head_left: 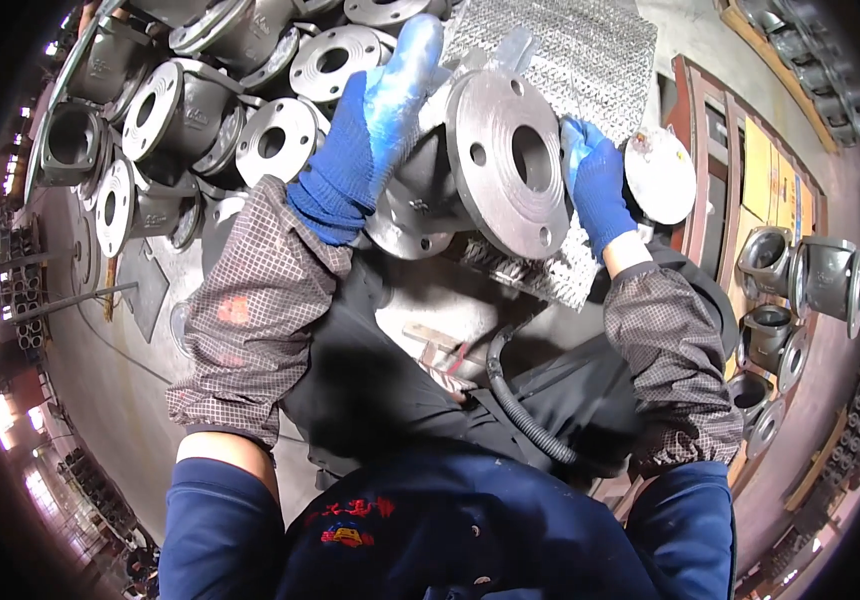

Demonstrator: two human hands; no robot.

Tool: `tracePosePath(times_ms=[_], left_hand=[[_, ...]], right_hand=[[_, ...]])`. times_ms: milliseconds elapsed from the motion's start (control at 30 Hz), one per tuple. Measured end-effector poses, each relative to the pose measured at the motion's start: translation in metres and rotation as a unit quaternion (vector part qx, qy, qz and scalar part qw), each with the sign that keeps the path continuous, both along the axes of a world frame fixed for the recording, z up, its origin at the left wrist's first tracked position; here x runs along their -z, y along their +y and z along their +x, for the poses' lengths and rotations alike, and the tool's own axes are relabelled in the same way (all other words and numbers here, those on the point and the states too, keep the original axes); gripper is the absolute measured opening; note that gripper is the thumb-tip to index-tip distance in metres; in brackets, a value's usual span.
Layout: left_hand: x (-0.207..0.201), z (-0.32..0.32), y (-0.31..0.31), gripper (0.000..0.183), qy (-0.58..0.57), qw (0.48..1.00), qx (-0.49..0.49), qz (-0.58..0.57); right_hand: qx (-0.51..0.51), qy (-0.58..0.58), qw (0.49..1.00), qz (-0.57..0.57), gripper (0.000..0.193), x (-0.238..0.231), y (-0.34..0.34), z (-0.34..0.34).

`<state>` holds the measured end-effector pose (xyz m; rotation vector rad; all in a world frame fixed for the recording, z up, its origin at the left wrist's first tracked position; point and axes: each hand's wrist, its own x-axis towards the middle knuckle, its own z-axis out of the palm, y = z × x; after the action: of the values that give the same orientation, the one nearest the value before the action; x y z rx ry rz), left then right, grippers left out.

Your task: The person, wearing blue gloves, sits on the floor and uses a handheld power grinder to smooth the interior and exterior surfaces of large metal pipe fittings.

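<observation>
A grey cast-metal flanged valve body [510,165] is in front of me over a work surface covered with a silvery textured mat [600,50]. Its large round flange, with a central bore and bolt holes, faces up towards me; a second flange shows lower left. My left hand [375,130], in a blue glove, holds the body's left side, fingers stretched along it and thumb hidden. On the opposite side my right hand [595,180], also blue-gloved, has its fingers closed at the flange's right edge. The fingertips' exact grip there is partly hidden.
Many similar flanged valve bodies [275,140] are stacked at the left. A white round disc [660,175] sits right of my right hand, beside a reddish-brown frame [690,150]. More castings [830,280] stand at the right. A dark corrugated hose [510,395] runs between my legs.
</observation>
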<state>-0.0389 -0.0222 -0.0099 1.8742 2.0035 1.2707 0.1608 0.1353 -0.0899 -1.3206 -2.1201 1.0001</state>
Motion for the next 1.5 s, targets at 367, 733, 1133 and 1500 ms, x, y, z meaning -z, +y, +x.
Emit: tracePosePath(times_ms=[367, 733, 1133, 1500], left_hand=[[0.011, 0.018, -0.007, 0.035, -0.032, 0.998, 0.019, 0.044], [0.007, 0.002, -0.065, 0.053, -0.513, 0.824, -0.223, -0.094], [0.063, 0.050, -0.059, 0.047, -0.644, 0.758, 0.034, -0.102], [0.058, 0.048, -0.024, 0.045, -0.691, 0.718, -0.001, -0.083]], right_hand=[[-0.033, 0.173, 0.979, -0.104, 0.033, -0.071, -0.058, 0.010], [-0.077, 0.200, 0.975, -0.059, 0.032, -0.073, -0.080, 0.025], [-0.033, 0.219, 0.967, -0.129, 0.035, -0.060, -0.062, 0.048], [0.104, 0.295, 0.911, -0.270, 0.029, -0.035, -0.045, 0.059]])
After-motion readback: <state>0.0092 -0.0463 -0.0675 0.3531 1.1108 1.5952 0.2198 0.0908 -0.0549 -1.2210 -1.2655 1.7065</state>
